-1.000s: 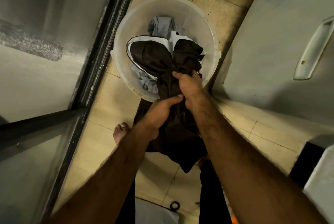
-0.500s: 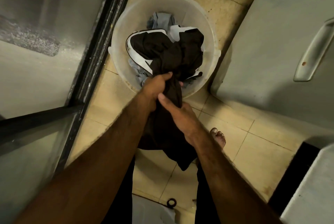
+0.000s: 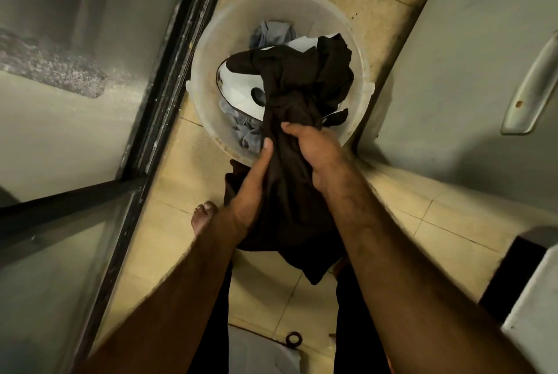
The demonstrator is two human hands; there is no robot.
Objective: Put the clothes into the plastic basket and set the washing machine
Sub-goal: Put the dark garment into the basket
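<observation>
Over basket (image 3: 211, 38) rim, garment (image 3: 290, 95) lengthwise forward

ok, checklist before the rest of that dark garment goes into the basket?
1. Left hand grips the dark garment: ok.
2. Right hand grips it too: ok.
3. Garment fully inside the plastic basket: not ok, its lower part hangs outside the near rim.
4. Room left in basket: ok, far wall bare above the grey clothes.
5. Hanging end off the floor: cannot tell.
</observation>
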